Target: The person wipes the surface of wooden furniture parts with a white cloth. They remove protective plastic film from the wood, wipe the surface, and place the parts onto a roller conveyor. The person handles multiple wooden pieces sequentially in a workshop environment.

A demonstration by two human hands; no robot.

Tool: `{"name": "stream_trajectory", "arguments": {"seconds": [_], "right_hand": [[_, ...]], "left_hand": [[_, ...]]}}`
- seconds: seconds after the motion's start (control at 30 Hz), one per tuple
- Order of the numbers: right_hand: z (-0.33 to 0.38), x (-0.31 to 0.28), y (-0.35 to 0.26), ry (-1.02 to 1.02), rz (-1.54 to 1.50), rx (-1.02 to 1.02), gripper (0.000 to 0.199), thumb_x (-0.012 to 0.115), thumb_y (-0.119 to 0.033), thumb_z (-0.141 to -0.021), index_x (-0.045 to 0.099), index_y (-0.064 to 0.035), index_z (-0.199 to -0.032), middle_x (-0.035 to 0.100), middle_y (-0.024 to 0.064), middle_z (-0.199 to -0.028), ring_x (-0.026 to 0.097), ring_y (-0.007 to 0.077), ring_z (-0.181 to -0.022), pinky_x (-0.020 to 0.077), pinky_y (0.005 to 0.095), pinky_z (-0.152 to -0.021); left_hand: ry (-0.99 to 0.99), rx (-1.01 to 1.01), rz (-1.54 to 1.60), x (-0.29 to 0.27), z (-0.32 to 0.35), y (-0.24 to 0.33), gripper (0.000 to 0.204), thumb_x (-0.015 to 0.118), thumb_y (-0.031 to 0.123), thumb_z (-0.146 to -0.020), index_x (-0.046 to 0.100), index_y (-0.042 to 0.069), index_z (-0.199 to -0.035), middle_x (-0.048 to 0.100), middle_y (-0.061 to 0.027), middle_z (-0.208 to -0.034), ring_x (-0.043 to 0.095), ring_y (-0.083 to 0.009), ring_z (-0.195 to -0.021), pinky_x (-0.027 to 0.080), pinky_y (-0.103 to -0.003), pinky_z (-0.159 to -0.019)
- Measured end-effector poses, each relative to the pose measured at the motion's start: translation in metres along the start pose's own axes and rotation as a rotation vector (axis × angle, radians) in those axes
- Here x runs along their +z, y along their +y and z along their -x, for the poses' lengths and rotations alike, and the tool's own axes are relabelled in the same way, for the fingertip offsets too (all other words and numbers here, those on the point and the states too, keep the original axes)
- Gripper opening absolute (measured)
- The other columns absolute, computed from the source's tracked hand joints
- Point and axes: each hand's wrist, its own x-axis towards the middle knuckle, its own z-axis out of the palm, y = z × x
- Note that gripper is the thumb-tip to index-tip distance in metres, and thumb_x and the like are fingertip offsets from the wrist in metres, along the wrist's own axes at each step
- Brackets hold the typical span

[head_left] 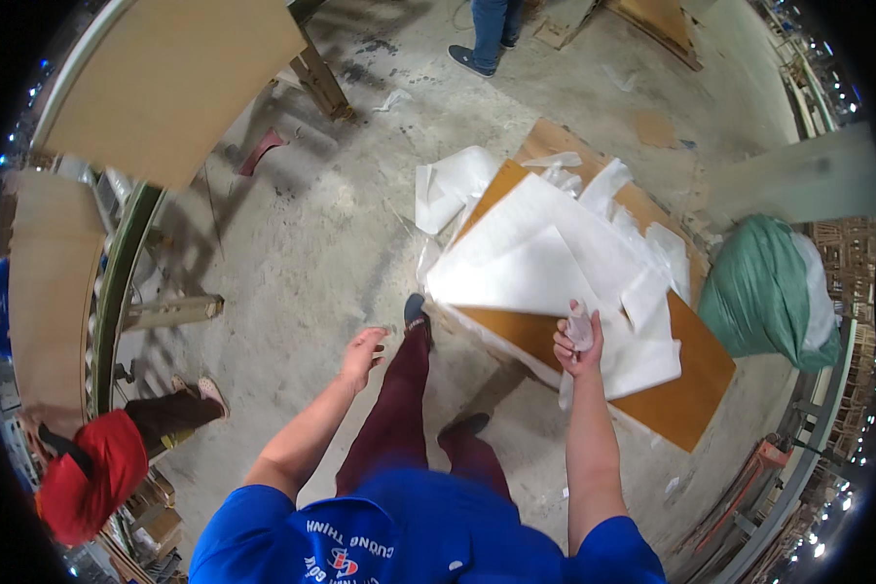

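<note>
My right hand point(580, 356) is closed around a crumpled piece of translucent whitish wrap point(579, 329), held above the near edge of a stack of panels. White foam sheets point(526, 258) lie loosely over the stack. Brown wooden panels point(676, 389) stick out from under them at the near right side. My left hand point(364, 356) hangs over the floor to the left of the stack, its fingers loosely bent and apart, and no held thing shows in it.
A green sack point(764, 292) stands right of the stack, beside a grey post point(798, 185). Large boards point(175, 88) rest on frames at the left. A person in red point(97, 477) is at lower left; another person's legs point(492, 34) show at the top. Concrete floor point(302, 243) lies between.
</note>
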Motion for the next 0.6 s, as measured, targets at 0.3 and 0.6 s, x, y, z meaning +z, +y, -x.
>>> {"name": "stream_trajectory", "arguments": {"seconds": [0.3, 0.6], "right_hand": [[-0.182, -0.073, -0.046, 0.036, -0.041, -0.144, 0.052, 0.04, -0.056, -0.09, 0.051, -0.0212, -0.127, 0.053, 0.0117, -0.076, 0.041, 0.0158, -0.047, 0.0329, 0.0257, -0.039], [-0.2, -0.129, -0.033, -0.307, -0.179, -0.257, 0.044, 0.043, -0.05, -0.092, 0.054, -0.0232, -0.125, 0.057, 0.0098, -0.072, 0.052, 0.0139, -0.045, 0.0464, 0.0277, -0.042]], "left_hand": [[-0.066, 0.315, -0.77, 0.063, -0.364, 0.066, 0.032, 0.062, 0.048, -0.076, 0.07, 0.028, -0.1, 0.056, -0.0081, -0.123, 0.038, -0.0358, -0.123, 0.03, -0.043, -0.105], [-0.345, 0.309, -1.545, 0.124, -0.614, 0.049, 0.044, 0.057, 0.043, -0.08, 0.06, 0.022, -0.118, 0.052, -0.0116, -0.127, 0.043, -0.0325, -0.121, 0.026, -0.043, -0.107]]}}
